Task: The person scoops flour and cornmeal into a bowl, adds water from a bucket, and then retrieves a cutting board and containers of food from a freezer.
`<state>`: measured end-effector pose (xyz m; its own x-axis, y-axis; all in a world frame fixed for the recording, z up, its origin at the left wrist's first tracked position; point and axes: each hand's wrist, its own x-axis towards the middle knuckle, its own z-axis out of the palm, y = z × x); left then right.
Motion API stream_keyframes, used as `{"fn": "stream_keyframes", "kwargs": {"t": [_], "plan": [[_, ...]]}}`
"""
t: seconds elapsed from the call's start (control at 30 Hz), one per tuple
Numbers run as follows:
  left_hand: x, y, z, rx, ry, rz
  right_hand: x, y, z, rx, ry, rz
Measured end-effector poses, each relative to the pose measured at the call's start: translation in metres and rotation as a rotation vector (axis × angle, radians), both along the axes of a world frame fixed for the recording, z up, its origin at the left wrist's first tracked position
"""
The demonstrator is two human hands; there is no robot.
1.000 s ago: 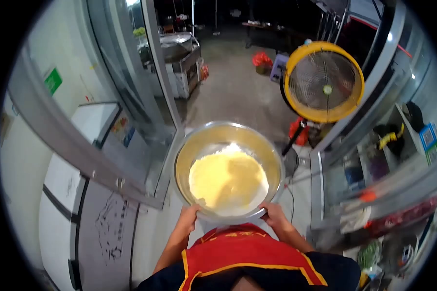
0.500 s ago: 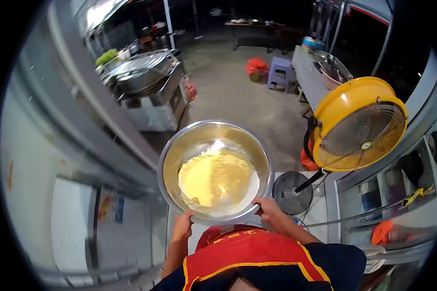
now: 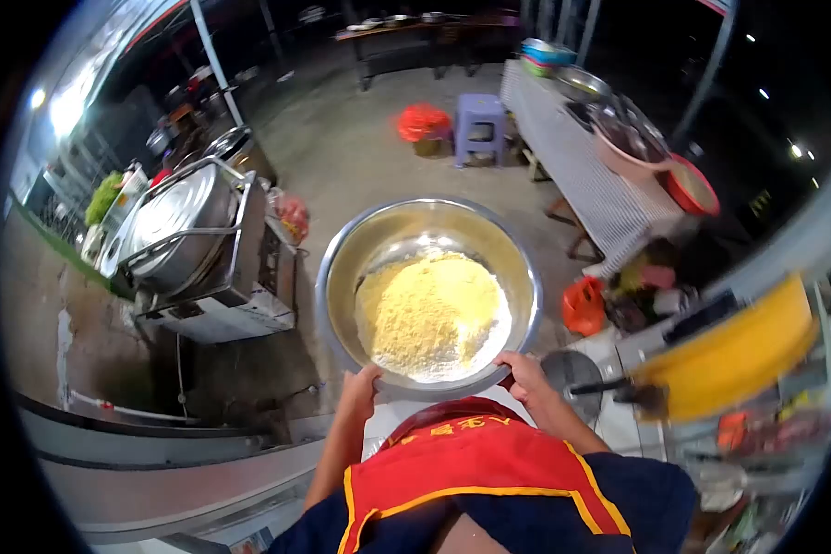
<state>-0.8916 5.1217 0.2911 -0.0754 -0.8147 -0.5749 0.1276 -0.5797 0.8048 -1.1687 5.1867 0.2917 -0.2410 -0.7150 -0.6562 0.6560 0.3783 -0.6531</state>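
A large stainless steel mixing bowl (image 3: pixel 346 242) is held out before my red apron (image 3: pixel 452 462). Inside it lies a heap of yellow flour (image 3: pixel 425 300), with white flour (image 3: pixel 439 371) showing beneath along the near side. My left hand (image 3: pixel 361 391) grips the near left rim, thumb on top. On the near right rim my right hand (image 3: pixel 523 377) is closed in the same way. The fingers of both hands are partly hidden under the bowl.
A yellow fan (image 3: pixel 734 355) stands close on my right, blurred. Ahead are a purple stool (image 3: pixel 479 129), a red-bagged bucket (image 3: pixel 425 125) and a long table (image 3: pixel 572 157) with basins. A cooker stand with a big metal pot (image 3: pixel 180 222) is at left.
My view has swung forward past the doorway, so the fan slides toward the lower right and the cooker stand appears lower left. The bowl stays in both hands.
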Motion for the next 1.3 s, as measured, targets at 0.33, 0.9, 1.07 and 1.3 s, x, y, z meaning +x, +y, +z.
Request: {"fn": "stream_keyframes", "kwargs": {"t": [0.33, 0.9, 1.07, 1.3], "plan": [[-0.015, -0.258, 0.024, -0.044, 0.008, 0.187, -0.013, -0.295, -0.007, -0.036, -0.130, 0.101], [0.008, -0.837, -0.056, 0.028, 0.590, 0.208, -0.049, -0.877, -0.073, -0.002, -0.084, 0.098], [0.058, -0.968, -0.197, 0.030, -0.089, 0.345, -0.063, -1.071, -0.081, -0.011, 0.135, 0.167], [0.108, -1.000, -0.329, 0.376, -0.870, -0.294, -0.083, -1.303, -0.067, 0.113, 0.139, 0.340]]}}
